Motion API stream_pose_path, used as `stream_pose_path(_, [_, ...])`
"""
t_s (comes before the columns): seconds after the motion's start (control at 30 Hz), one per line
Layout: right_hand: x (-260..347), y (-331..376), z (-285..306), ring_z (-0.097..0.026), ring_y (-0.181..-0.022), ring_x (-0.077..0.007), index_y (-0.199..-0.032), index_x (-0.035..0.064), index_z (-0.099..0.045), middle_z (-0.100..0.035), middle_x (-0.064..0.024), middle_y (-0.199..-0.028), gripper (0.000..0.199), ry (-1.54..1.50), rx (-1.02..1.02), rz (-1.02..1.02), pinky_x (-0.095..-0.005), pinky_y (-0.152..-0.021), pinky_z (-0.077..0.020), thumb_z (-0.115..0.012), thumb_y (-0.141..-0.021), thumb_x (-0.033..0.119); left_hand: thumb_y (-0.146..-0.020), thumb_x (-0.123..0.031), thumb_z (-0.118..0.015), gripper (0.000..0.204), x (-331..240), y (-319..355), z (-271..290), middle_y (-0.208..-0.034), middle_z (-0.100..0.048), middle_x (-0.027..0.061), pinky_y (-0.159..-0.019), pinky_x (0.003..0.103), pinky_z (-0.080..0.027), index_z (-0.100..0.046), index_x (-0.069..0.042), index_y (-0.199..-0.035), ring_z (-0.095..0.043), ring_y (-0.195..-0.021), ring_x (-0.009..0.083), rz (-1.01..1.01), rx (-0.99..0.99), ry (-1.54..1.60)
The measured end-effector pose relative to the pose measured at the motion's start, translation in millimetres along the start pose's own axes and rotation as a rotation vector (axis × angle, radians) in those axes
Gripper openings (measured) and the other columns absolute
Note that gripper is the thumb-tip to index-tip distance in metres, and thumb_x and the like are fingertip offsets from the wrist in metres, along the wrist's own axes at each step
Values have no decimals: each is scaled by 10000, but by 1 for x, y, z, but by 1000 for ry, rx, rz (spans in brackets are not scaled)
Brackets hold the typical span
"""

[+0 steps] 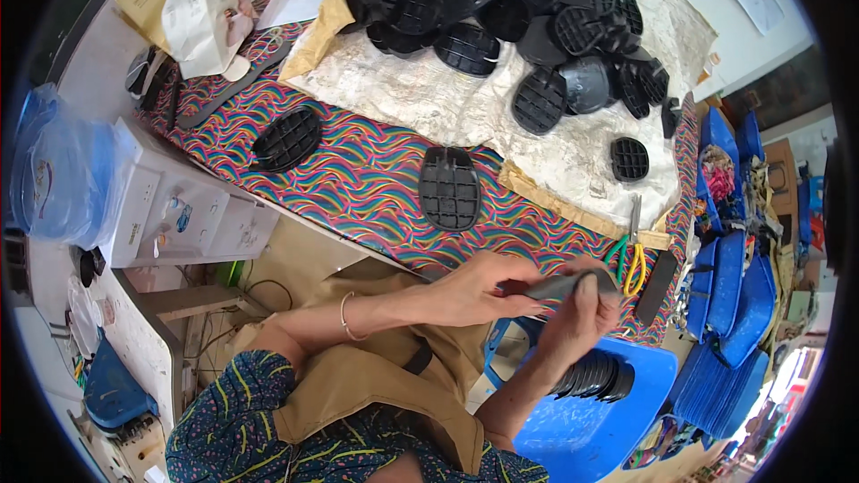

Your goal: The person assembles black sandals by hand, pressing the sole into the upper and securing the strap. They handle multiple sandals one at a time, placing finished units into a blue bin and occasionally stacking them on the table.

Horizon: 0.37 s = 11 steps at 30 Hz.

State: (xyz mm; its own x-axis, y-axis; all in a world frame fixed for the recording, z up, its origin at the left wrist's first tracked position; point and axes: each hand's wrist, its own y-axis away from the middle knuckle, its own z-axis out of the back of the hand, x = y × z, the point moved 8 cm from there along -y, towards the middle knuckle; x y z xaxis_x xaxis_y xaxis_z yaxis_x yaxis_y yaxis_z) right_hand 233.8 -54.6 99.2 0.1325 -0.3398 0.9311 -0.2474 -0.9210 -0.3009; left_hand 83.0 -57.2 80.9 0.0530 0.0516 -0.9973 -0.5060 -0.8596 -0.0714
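Observation:
Close to the table's front edge, my left hand point(483, 291) and my right hand point(586, 304) pinch a thin dark grey curved piece point(559, 286) between them. Its exact kind is hard to make out, as my fingers cover both ends. Just beyond my hands a black sole piece point(450, 192) with a grid of raised blocks lies flat on the patterned cloth point(367, 161). Scissors point(633, 259) with green and yellow handles rest to the right of my right hand, beside a dark flat bar point(656, 288).
A heap of black sole pieces point(483, 0) covers a whitish sheet point(358, 72) at the back. Another sole piece point(286, 139) lies left. Below my right arm, a blue bin point(559, 434) holds a row of black pieces point(599, 377). A white water dispenser point(174, 201) stands left.

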Motion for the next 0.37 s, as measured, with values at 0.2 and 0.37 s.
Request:
stream_pose_path(0.2, [-67,1,7,-579,-702,-85,-940,15,-663,-651,-33,-825,73,-262,-282,-215,-230,-635,-457,-615,-965,64,-919,-163,-710,162,58,28,-11,-668,-573,-22,-515,224,-393,-622,-34,-878,-521,-619,22,178,-196,231])
stream_pose_path(0.37, [-82,-5,19,-565,-679,-65,-947,41,-676,-657,-14,-825,72,-207,-331,-179,-203,-617,-447,-630,-969,92,-990,-181,-601,149,80,55,-26,-653,-620,12,-475,224,-440,-624,-54,-915,-579,-527,80,370,-69,338])
